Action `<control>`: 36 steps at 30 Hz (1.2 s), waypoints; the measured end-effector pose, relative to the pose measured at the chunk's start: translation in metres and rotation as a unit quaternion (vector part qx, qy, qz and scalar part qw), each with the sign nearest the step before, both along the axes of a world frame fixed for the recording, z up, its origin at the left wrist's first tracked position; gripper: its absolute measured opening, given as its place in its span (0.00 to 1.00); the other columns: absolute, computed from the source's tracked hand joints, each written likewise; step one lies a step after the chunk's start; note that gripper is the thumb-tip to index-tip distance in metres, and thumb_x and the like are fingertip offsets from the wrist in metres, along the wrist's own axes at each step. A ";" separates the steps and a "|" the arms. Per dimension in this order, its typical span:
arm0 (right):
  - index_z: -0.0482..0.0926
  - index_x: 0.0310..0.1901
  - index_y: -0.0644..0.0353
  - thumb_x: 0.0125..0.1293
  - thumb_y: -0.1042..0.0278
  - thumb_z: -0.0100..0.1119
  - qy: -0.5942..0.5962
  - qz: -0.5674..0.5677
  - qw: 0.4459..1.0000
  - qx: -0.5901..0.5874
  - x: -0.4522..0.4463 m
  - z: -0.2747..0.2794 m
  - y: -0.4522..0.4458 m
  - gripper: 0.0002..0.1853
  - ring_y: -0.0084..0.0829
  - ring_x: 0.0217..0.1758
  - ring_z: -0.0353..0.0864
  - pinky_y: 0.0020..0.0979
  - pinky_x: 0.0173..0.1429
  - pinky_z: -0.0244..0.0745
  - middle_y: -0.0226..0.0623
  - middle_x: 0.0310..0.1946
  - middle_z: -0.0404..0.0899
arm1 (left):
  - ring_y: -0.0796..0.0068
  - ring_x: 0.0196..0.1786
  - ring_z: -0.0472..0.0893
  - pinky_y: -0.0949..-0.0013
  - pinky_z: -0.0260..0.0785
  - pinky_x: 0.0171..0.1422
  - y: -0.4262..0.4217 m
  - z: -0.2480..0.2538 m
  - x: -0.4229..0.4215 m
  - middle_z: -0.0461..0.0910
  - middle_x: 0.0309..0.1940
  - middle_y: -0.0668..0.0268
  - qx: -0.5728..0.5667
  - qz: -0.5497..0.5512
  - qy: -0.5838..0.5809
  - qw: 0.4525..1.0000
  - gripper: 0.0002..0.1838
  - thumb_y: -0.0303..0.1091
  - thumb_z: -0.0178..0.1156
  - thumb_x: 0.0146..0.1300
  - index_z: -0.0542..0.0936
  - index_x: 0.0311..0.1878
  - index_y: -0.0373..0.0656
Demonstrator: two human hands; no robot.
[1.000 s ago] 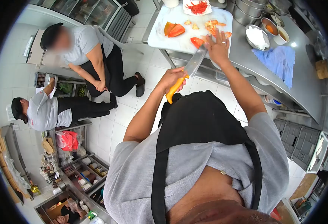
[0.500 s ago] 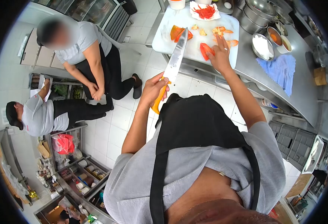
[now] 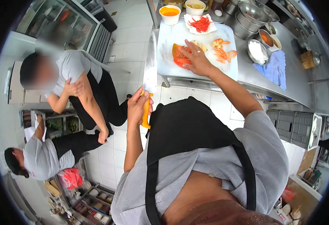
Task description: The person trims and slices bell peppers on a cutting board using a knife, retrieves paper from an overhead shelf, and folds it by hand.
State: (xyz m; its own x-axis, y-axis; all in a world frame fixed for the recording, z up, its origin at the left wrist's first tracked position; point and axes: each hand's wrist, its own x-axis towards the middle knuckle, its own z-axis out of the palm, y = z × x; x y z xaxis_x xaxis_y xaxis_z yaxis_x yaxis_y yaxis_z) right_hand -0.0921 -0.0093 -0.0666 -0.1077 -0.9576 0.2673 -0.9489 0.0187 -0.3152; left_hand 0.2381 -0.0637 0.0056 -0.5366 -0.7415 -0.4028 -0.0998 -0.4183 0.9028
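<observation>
**Left hand point(image 3: 137, 106) grips a long yellow-handled knife with a broad silver blade point(image 3: 149, 71); right hand point(image 3: 198, 61) lies over thick orange-red wedges point(image 3: 178, 50)**

The left hand is closed around the knife's yellow handle, in front of the person's black cloth apron point(image 3: 194, 131). The blade points forward, away from the body, and runs alongside the left edge of a white rectangular cutting board point(image 3: 165, 71); whether it touches the board cannot be told.

The right hand is spread wide, palm down, its fingers apart and covering part of the wedges. These lie on the left half of the board, near its front edge. Small pale-yellow scraps point(image 3: 204, 48) sit just beyond that hand, and a loose group of thin, curved orange pieces point(image 3: 220, 56) lies to the right of it.

At the board's far side, fine bright-red shreds point(image 3: 200, 24) are heaped on a sheet of white paper point(image 3: 188, 18). A round white tub of orange liquid point(image 3: 170, 21) stands near the far left corner.

The board rests on a grey stainless-steel bench point(image 3: 297, 77). To its right are a round metal bowl point(image 3: 251, 57) with something white inside and a crumpled light-blue cloth point(image 3: 273, 70). Off to the left are two co-workers in grey shirts and black caps, one nearer point(image 3: 72, 69), the other farther off point(image 3: 41, 159).
</observation>
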 end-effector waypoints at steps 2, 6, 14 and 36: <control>0.62 0.74 0.43 0.68 0.55 0.59 -0.003 0.005 1.000 0.024 0.004 -0.005 -0.002 0.33 0.53 0.80 0.45 0.51 0.79 0.46 0.46 0.79 0.39 | 0.79 0.18 0.74 0.75 0.67 0.20 -0.009 -0.002 0.006 0.77 0.23 0.66 0.002 -0.010 -0.012 1.000 0.23 0.35 0.57 0.70 0.73 0.67 0.41; 0.64 0.72 0.46 0.70 0.58 0.55 -0.040 -0.010 0.999 -0.016 0.004 -0.016 -0.032 0.29 0.52 0.79 0.48 0.50 0.78 0.49 0.46 0.78 0.44 | 0.79 0.18 0.75 0.75 0.66 0.20 -0.024 -0.004 0.014 0.78 0.24 0.65 0.008 -0.026 -0.023 0.999 0.24 0.36 0.58 0.70 0.72 0.68 0.40; 0.70 0.66 0.57 0.71 0.60 0.53 -0.075 -0.082 0.989 -0.100 -0.005 -0.037 -0.088 0.24 0.49 0.77 0.53 0.49 0.78 0.50 0.48 0.73 0.59 | 0.79 0.18 0.74 0.75 0.66 0.20 -0.032 0.008 0.000 0.78 0.25 0.64 -0.021 -0.052 -0.031 0.998 0.27 0.35 0.58 0.71 0.68 0.71 0.40; 0.76 0.63 0.55 0.70 0.48 0.55 -0.179 -0.214 0.958 -0.074 -0.111 -0.032 0.053 0.26 0.49 0.71 0.66 0.41 0.74 0.61 0.53 0.65 0.71 | 0.43 0.51 0.80 0.52 0.71 0.58 0.015 -0.002 -0.095 0.80 0.47 0.41 -0.386 -0.246 -0.254 0.852 0.27 0.32 0.56 0.65 0.70 0.67 0.36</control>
